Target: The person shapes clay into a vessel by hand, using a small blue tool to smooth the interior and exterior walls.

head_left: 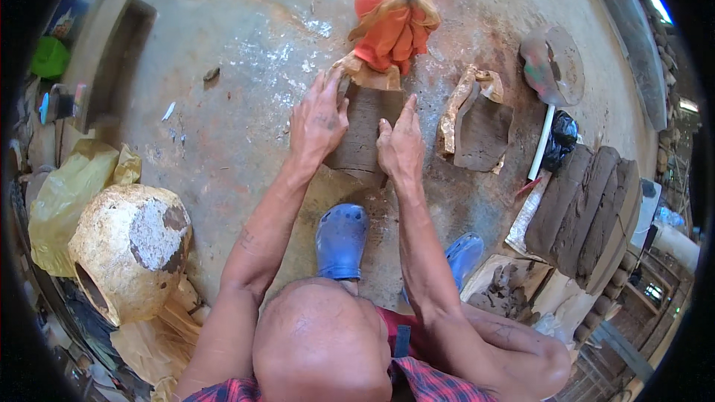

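A dark grey-brown clay slab [361, 130] stands on the floor in front of me, a pale, rough-edged piece [370, 76] at its far end. Along the slab's left edge lies my left hand [320, 119], fingers stretched out and pointing away from me. My right hand [402, 143] rests at the right edge, its fingers straight and thumb raised. Both hands are open and touch the clay from the sides; their palms are partly hidden. Just beyond is an orange cloth bundle [395, 22] tied with a tan strip.
To the right sits a pale mould [449, 123] lined with dark clay. Further right are a round flat piece [562, 67], a white pipe [542, 141], a black plastic bag [560, 140] and thick clay slabs [573, 208]. A large whitish hollow form [134, 253] and yellow plastic [74, 205] lie left.
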`<state>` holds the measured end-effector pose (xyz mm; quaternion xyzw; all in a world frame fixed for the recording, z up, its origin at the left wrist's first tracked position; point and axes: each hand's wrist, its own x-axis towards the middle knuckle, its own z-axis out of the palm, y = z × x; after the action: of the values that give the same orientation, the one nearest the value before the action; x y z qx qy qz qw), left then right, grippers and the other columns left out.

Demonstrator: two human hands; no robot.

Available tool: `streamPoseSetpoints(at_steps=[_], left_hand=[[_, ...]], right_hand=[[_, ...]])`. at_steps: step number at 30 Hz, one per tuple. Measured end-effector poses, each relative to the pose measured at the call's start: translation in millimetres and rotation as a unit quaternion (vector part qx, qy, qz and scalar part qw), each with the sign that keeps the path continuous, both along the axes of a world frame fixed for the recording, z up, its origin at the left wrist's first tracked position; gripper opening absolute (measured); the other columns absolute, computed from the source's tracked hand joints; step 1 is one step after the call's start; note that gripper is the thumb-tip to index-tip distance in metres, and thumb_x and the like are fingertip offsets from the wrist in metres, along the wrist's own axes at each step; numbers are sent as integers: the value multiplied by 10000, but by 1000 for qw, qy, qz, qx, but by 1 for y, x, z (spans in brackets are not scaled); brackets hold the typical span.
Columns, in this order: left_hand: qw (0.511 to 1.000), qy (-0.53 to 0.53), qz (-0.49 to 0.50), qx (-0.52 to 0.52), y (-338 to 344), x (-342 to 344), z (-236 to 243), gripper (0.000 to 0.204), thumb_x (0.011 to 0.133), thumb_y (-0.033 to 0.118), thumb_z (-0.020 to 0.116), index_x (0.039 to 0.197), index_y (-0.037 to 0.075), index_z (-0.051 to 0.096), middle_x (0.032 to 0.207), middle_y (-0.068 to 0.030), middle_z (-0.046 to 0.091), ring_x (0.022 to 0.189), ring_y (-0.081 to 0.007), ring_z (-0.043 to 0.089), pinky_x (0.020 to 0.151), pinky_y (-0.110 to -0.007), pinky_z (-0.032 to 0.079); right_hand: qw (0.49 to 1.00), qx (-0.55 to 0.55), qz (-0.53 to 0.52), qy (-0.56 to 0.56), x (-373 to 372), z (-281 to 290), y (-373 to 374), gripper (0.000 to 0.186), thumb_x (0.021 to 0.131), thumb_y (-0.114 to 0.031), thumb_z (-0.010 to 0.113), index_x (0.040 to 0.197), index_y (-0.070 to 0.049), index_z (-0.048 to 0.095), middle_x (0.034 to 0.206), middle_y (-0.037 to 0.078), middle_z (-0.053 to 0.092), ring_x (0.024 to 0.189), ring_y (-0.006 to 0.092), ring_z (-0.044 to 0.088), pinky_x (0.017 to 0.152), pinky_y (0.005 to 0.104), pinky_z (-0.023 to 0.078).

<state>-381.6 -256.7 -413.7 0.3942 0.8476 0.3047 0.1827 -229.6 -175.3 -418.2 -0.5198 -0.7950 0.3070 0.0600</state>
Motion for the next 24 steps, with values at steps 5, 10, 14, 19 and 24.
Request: streamPoseSetpoints(at_steps=[5,10,14,19,24], left_hand=[[998,-17,32,57,-38,21,-18,666,916,95,688,1526,-31,453,1449,-302,555,1343,-453,545,1125,-497,459],[996,-71,33,35,-48,59,-5,761,910,101,694,1580,-48,365,1475,-312,525,1367,-459,515,1172,-467,412],[992,-119,0,32,-44,83,1,924,888,170,756,1604,-105,241,1555,-336,451,1464,-423,448,1213,-432,372],[966,-252,22,-57,-51,112,9,1137,816,349,844,1617,-115,184,1632,-332,345,1520,-388,378,1247,-407,324],[896,-416,-59,-141,-58,158,32,1205,805,401,862,1602,-157,152,1629,-352,323,1525,-395,359,1246,-413,320]], right_hand=[[998,-22,12,62,23,7,-13,868,932,-201,724,1606,84,258,1410,334,587,1242,468,628,1080,475,491],[996,-51,-45,65,60,21,-25,794,886,-218,773,1536,81,430,1316,316,660,1221,430,657,1050,452,515],[997,-10,-52,58,93,7,-28,683,875,-225,772,1470,26,548,1217,268,702,1134,427,683,988,470,540],[996,-70,-52,12,132,27,-24,593,867,-229,766,1398,-6,624,1103,254,705,1057,446,679,936,495,543],[987,-138,-82,-18,209,60,-31,590,870,-210,764,1400,5,619,1152,260,710,1094,447,670,970,489,525]])
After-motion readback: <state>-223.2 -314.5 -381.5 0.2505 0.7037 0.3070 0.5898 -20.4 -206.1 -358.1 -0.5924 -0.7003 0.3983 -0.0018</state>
